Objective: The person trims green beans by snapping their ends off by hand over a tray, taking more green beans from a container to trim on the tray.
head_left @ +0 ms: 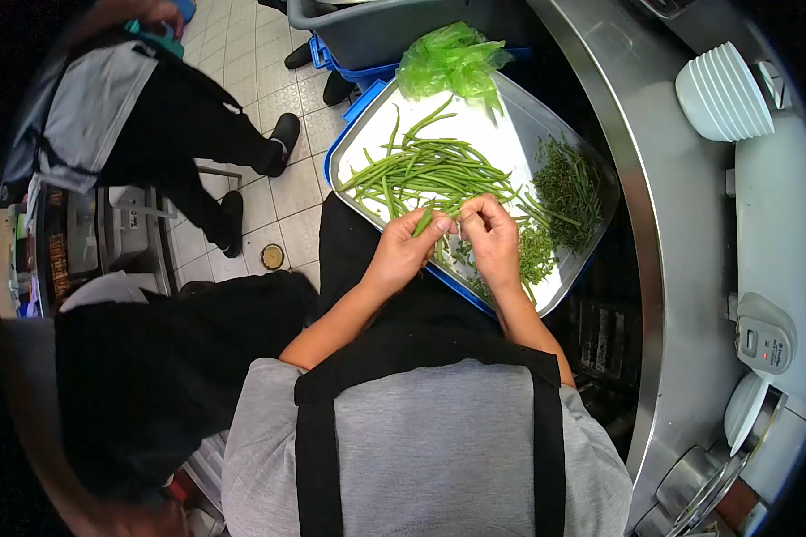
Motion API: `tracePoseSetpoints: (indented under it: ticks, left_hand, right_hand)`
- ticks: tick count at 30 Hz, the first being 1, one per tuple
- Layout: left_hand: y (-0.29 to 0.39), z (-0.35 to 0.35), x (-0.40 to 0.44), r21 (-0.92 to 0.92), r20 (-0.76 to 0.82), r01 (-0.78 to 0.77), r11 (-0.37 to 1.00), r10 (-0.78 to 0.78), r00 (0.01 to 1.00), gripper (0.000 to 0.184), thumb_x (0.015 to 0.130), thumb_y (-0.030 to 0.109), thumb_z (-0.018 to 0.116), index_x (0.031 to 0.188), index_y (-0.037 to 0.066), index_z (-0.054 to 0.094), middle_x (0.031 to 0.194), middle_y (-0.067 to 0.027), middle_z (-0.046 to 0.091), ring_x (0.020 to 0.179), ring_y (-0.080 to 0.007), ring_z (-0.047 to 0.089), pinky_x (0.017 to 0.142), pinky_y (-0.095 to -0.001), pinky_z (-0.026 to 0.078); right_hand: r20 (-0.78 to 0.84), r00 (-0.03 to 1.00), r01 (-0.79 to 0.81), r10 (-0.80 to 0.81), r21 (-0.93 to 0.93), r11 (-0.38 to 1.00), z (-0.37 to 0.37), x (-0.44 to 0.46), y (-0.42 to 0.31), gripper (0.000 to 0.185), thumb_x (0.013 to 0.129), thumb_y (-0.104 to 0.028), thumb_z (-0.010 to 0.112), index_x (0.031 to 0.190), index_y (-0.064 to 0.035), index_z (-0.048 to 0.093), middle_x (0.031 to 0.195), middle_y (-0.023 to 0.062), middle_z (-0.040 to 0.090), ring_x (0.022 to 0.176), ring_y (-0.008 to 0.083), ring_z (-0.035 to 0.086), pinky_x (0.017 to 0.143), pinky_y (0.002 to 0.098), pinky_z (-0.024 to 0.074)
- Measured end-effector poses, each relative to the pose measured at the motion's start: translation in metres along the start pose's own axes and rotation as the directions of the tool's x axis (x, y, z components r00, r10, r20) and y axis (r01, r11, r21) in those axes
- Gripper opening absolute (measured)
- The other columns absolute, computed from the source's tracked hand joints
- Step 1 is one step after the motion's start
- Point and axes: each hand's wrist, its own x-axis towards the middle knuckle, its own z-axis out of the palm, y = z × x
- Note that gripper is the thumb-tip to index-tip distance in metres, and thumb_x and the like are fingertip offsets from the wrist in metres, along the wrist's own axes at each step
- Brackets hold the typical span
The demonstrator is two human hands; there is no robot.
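Note:
My left hand (403,248) is closed on a green bean (424,220), with part of it standing up past the fingers. Right beside it, my right hand (494,243) pinches at the bean's end, the fingertips of both hands nearly touching. Below them lies a white-bottomed tray (503,143) with a blue outer edge. Long green beans (430,170) are heaped in its middle. Thin dark green pieces (571,192) fill the right side, and small lighter trimmings (535,255) lie near my right wrist. A crumpled green plastic bag (452,67) rests over the tray's far edge.
A grey tub (376,40) stands beyond the tray. Along the right curves a steel counter (690,242) with stacked white bowls (724,92), a small white device (765,345) and metal pans (690,483). One person (143,143) stands at left; another person's dark-clothed leg (179,349) is nearer.

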Motion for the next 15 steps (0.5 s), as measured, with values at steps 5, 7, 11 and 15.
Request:
tracePoseSetpoints:
  ticks: [5,7,11,15]
  left_hand:
    - [0.003,-0.012,-0.003,-0.31,-0.031,0.084,0.947,-0.098,0.995,0.021,0.097,0.026,0.052,0.092,0.006,0.058,0.057,0.0083,0.032,0.046,-0.0026,0.025,0.042,-0.0197,0.019]
    - [0.002,-0.014,-0.001,-0.345,-0.085,0.042,0.938,-0.075,0.994,0.021,0.098,0.025,0.051,0.093,0.006,0.058,0.059,0.0077,0.032,0.047,-0.0024,0.025,0.042,-0.0195,0.019]
    - [-0.003,-0.014,0.006,-0.382,-0.161,-0.025,0.924,-0.04,0.986,0.019,0.098,0.025,0.051,0.091,0.007,0.057,0.058,0.0081,0.034,0.045,-0.0015,0.025,0.04,-0.019,0.018]
    - [0.001,-0.013,0.003,-0.386,-0.194,-0.047,0.921,-0.032,0.981,0.019,0.098,0.024,0.05,0.094,0.006,0.056,0.061,0.006,0.038,0.048,-0.0017,0.028,0.041,-0.0187,0.019]
  right_hand:
    - [0.105,0.99,0.129,-0.091,-0.467,0.875,-0.016,0.003,0.006,0.008,0.085,-0.008,0.059,0.085,-0.0007,0.062,0.072,0.0128,0.056,0.062,0.0256,0.055,0.06,0.034,0.0452]
    - [0.255,0.966,0.074,0.032,-0.397,0.915,-0.017,-0.002,0.009,0.011,0.085,-0.011,0.06,0.088,-0.0007,0.063,0.075,0.0144,0.058,0.066,0.0282,0.058,0.061,0.0353,0.0461]
    - [0.399,0.912,0.019,0.09,-0.261,0.965,-0.004,-0.014,-0.01,0.015,0.087,-0.014,0.06,0.088,-0.0001,0.065,0.079,0.0137,0.061,0.071,0.0262,0.061,0.065,0.0332,0.0474]
    - [0.405,0.909,-0.029,0.096,-0.17,0.985,-0.002,-0.015,-0.004,0.014,0.086,-0.011,0.057,0.084,-0.0004,0.065,0.079,0.0108,0.061,0.068,0.0203,0.06,0.064,0.0296,0.0466]
